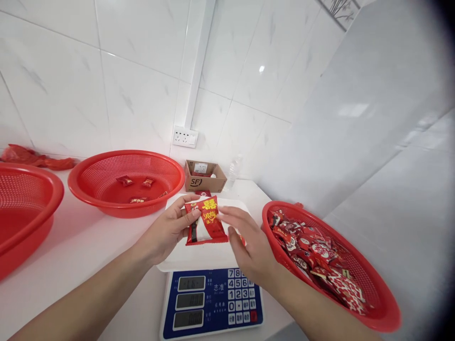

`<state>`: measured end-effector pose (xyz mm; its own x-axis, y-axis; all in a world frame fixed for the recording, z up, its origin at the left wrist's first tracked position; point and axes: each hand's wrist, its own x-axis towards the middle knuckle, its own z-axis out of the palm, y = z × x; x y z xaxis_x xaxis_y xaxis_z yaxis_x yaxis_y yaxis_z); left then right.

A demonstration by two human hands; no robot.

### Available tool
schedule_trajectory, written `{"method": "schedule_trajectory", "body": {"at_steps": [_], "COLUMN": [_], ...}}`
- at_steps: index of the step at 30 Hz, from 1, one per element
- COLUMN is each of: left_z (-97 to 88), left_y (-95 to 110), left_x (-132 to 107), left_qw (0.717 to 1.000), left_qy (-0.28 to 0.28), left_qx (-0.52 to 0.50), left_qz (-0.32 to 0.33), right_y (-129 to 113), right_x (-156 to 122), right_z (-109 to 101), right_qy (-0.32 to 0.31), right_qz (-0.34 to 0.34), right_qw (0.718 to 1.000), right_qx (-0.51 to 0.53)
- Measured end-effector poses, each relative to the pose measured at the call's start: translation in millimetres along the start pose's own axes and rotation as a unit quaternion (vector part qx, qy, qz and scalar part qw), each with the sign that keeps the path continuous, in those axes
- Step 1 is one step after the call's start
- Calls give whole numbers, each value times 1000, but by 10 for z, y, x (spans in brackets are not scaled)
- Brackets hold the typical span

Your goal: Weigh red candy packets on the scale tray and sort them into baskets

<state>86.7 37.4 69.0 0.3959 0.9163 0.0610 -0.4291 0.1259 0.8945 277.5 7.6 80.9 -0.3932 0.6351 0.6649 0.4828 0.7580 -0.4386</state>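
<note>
Over scale tray (199, 258): left hand (170, 229) is pinching red packet (208, 220) by its left edge; right hand (249, 246), fingers spread and empty, is hovering at its right edge, beside full basket (284, 205).

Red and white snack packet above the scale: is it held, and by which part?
Yes. The left hand pinches the red and white plastic snack packet by its left edge, thumb in front. The right hand is open beside it.
</note>
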Motion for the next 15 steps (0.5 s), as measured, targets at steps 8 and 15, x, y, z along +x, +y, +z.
{"method": "schedule_trajectory", "body": {"at_steps": [8, 15], "left_z": [81, 66], "left_y": [-11, 15], "left_x": [-87, -98], "left_qw": [983, 966], "left_qy": [-28, -46], "left_qx": [180, 252], "left_qz": [26, 35], "right_y": [-3, -61], "right_x": [125, 100], "right_z": [22, 9], "right_qy": [-46, -53], "right_qz": [319, 295], "right_qw": [905, 930], "right_qx": [279, 211]}}
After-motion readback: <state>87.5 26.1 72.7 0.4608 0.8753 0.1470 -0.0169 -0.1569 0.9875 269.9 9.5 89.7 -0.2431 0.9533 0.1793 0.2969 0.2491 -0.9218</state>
